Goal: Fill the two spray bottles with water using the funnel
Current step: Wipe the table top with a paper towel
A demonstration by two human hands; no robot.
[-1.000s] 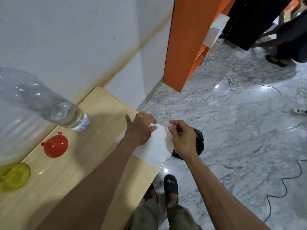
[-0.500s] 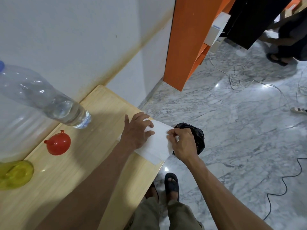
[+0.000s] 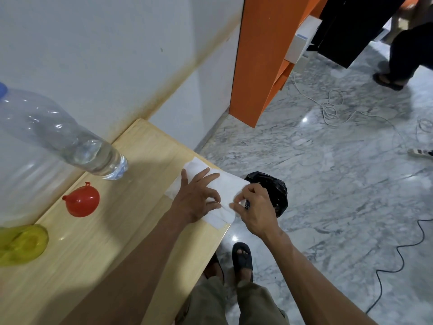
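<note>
A white tissue lies on the right corner of the wooden table. My left hand rests flat on it with fingers spread. My right hand pinches the tissue's near edge at the table corner. A large clear water bottle with a little water stands at the back left by the wall. A red funnel lies in front of it, and a yellow funnel-like piece sits at the left edge. No spray bottle is in view.
A black plastic bag sits on the marble floor just beyond the table corner. An orange cabinet stands against the wall. Cables and a power strip lie on the floor. Another person stands at the far right.
The tissue, earlier held up between both hands, now lies spread on the table corner. My left hand has flattened onto it and my right hand has shifted to its near edge.
</note>
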